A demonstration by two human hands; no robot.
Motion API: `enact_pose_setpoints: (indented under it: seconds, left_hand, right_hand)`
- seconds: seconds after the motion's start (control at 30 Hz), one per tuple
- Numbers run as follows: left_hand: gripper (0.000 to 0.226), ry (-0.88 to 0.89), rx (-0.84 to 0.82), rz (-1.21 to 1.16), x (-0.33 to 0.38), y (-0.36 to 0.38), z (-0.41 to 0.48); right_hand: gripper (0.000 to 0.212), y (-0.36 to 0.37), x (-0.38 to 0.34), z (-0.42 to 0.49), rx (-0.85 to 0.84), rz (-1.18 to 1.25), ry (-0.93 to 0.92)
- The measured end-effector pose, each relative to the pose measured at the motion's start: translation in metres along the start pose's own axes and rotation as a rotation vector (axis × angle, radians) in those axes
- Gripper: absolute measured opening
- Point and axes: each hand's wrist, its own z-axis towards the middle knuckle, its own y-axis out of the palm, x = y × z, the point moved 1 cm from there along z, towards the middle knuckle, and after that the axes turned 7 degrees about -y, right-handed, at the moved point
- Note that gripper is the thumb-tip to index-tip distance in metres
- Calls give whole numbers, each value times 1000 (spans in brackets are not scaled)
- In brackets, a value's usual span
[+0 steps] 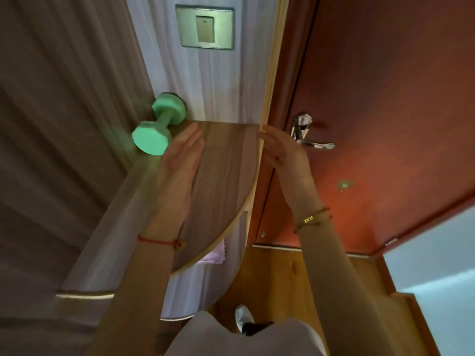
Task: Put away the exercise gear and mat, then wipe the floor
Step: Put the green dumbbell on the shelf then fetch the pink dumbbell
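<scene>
At the shelf's [221, 160] back left corner, against the wall: green dumbbell [159, 123] lying flat, long axis running from the wall out toward the left edge. My left hand [182, 155] open just beside its near head; right hand [280, 150] open, empty, at the shelf's right edge.

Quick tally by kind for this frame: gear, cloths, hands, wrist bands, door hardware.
Mint-green hexagonal dumbbell on the rounded wooden shelf: 1
Pale lilac cloth on the shelf below: 1
Bare hands, both open and empty: 2, left hand, right hand
Wrist bands: 2, red string, gold bracelet
Chrome door handle: 1
Total: 7
</scene>
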Motion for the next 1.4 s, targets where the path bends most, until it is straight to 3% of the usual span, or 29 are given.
enact_pose_setpoints:
  seconds: [0.37,0.47,0.6,0.87,1.4]
  left_hand:
    - [75,-137,-546,-206,3,55,-107]
    - [64,-184,-640,-227,1,69,-141]
    - [32,-240,-783,-210,-8,84,-180]
    - [41,-282,-1110,-210,-19,110,-272]
    - [31,-453,-1308,-197,-25,78,-586]
  right_hand:
    - [34,-69,-33,-200,466,-163,-57]
    - [33,-76,-45,-256,587,-147,-55]
    - [36,-79,-58,-320,725,-175,-77]
    - [36,-90,-72,-442,989,-208,-117]
    - [32,-69,-102,-784,1332,-233,-95]
